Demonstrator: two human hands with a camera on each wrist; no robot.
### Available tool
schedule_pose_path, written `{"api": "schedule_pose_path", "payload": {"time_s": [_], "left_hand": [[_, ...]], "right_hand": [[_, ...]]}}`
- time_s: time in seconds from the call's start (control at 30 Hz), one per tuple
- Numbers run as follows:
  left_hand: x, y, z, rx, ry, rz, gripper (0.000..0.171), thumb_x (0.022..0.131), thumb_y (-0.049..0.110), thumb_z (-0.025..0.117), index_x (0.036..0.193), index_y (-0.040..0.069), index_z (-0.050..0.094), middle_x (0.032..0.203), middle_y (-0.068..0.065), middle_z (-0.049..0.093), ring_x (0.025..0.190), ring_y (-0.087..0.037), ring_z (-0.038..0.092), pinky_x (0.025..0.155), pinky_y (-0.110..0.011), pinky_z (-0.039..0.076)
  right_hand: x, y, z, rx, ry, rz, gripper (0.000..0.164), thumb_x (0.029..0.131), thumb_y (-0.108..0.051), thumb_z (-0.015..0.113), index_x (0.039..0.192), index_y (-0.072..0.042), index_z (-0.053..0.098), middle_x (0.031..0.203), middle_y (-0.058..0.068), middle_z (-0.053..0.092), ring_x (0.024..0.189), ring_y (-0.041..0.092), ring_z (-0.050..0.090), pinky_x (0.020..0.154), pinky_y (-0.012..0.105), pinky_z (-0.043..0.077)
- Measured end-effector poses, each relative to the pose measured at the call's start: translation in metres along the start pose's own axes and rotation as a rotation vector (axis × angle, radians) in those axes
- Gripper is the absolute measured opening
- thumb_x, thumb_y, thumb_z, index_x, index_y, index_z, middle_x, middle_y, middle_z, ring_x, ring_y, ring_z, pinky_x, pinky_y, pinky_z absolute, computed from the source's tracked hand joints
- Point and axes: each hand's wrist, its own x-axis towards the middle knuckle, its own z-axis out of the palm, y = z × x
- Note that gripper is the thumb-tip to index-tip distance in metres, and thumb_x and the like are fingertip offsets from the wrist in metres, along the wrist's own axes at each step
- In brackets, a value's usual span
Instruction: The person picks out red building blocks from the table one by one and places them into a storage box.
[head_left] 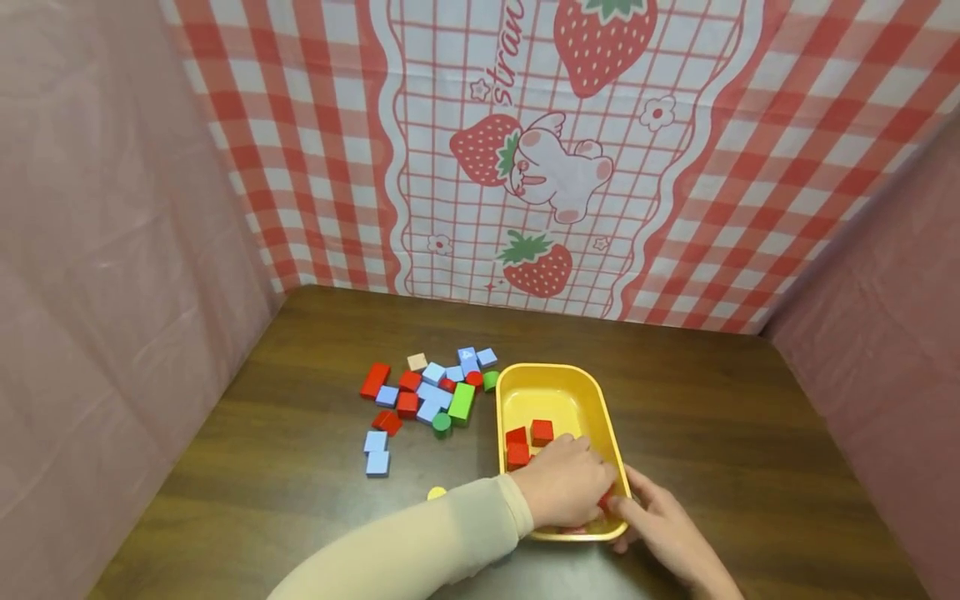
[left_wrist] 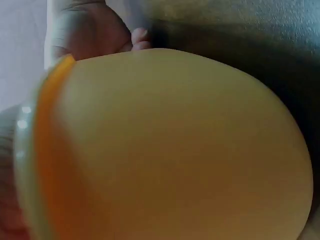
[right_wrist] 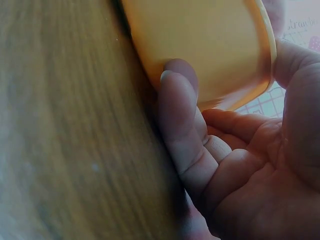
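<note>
A yellow plastic tray (head_left: 551, 377) with rounded corners stands on the table and has several red blocks (head_left: 542, 432) in it. My left hand (head_left: 566, 483) reaches down inside its near half, among red blocks. Its fingertips are hidden, so I cannot tell whether they hold a block. At the near right corner my right hand (head_left: 663, 529) grips the tray, thumb over the rim and fingers against the outer wall. The right wrist view shows those fingers (right_wrist: 177, 110) curled along the tray's side (right_wrist: 200, 40). The tray's outer wall (left_wrist: 180, 140) fills most of the left wrist view.
Left of the tray lies a loose group of blue, red and green blocks, with a long green block (head_left: 461, 404) nearest it. A tan block (head_left: 417, 362) sits behind, two light blue blocks (head_left: 377, 463) in front. A yellow piece (head_left: 437, 493) lies beside my left sleeve.
</note>
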Motion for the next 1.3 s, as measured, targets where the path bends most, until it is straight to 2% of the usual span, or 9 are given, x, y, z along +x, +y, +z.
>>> {"api": "schedule_pose_path", "payload": {"time_s": [0.17,0.33,0.47,0.57,0.7,0.97,1.07,1.2,1.3], "left_hand": [[-0.009,-0.033,-0.021,-0.088,0.175,-0.082,0.021,0.096,0.04,0.061,0.11,0.025,0.068,0.1,0.011,0.064,0.09,-0.008,0.049,0.083,-0.025,0.045],[-0.025,-0.098,-0.03,-0.222,0.465,-0.401,0.026,0.097,0.016,0.056,0.121,0.014,0.065,0.114,0.0,0.062,0.101,-0.014,0.053,0.087,-0.031,0.051],[-0.034,-0.133,-0.017,-0.227,0.348,-0.565,0.031,0.091,0.015,0.06,0.122,0.009,0.067,0.115,-0.008,0.062,0.099,-0.023,0.054,0.084,-0.039,0.053],[-0.038,-0.143,-0.002,-0.164,0.209,-0.553,0.017,0.088,0.014,0.062,0.098,0.006,0.074,0.102,-0.012,0.065,0.09,-0.028,0.057,0.076,-0.042,0.055],[-0.039,-0.147,0.015,-0.11,0.189,-0.515,0.019,0.091,0.007,0.06,0.075,0.008,0.069,0.086,-0.012,0.064,0.078,-0.025,0.059,0.067,-0.041,0.057],[-0.039,-0.141,-0.006,-0.137,0.376,-0.563,0.02,0.092,0.009,0.066,0.112,0.004,0.068,0.105,-0.011,0.062,0.095,-0.022,0.058,0.086,-0.037,0.054],[-0.031,-0.125,-0.021,-0.182,0.411,-0.494,0.03,0.094,0.021,0.068,0.122,0.008,0.065,0.114,-0.006,0.062,0.101,-0.019,0.055,0.091,-0.034,0.05],[-0.017,-0.099,-0.019,-0.012,0.27,-0.336,0.023,0.096,0.027,0.066,0.115,0.015,0.068,0.104,0.0,0.067,0.088,-0.017,0.051,0.078,-0.031,0.048],[-0.009,-0.087,-0.006,0.129,0.142,-0.303,0.01,0.096,0.023,0.065,0.102,0.019,0.072,0.091,0.001,0.068,0.078,-0.018,0.05,0.07,-0.032,0.046]], "right_hand": [[0.002,-0.001,0.001,0.0,0.019,0.008,0.056,0.097,-0.01,0.057,0.148,-0.001,0.036,0.089,0.021,0.068,0.056,0.035,0.062,0.053,0.041,0.057],[0.003,-0.001,0.002,-0.017,0.029,0.016,0.058,0.097,-0.01,0.057,0.148,0.002,0.033,0.084,0.02,0.069,0.055,0.035,0.062,0.053,0.04,0.057],[0.003,-0.001,0.001,-0.03,0.03,0.022,0.058,0.098,-0.011,0.057,0.149,0.003,0.032,0.084,0.02,0.069,0.055,0.034,0.062,0.053,0.04,0.057],[0.002,0.0,0.001,-0.028,0.024,0.025,0.059,0.098,-0.011,0.057,0.149,0.002,0.032,0.084,0.02,0.069,0.055,0.035,0.062,0.053,0.04,0.058],[0.002,0.0,0.003,-0.024,0.021,0.058,0.061,0.097,-0.013,0.058,0.15,0.001,0.031,0.085,0.02,0.069,0.056,0.035,0.062,0.055,0.039,0.058],[0.001,-0.003,0.004,-0.038,0.034,0.109,0.066,0.096,-0.018,0.061,0.151,0.001,0.03,0.085,0.018,0.069,0.057,0.035,0.062,0.057,0.037,0.057],[0.001,-0.004,0.002,-0.041,0.038,0.099,0.064,0.096,-0.016,0.06,0.15,0.001,0.03,0.083,0.018,0.069,0.056,0.035,0.062,0.055,0.038,0.057],[0.0,-0.002,0.002,-0.042,0.037,0.09,0.062,0.096,-0.014,0.058,0.15,0.002,0.031,0.084,0.018,0.069,0.057,0.035,0.062,0.055,0.038,0.057],[0.0,-0.001,0.003,-0.041,0.039,0.087,0.06,0.096,-0.013,0.057,0.149,0.001,0.032,0.085,0.019,0.068,0.057,0.035,0.062,0.055,0.038,0.057]]}}
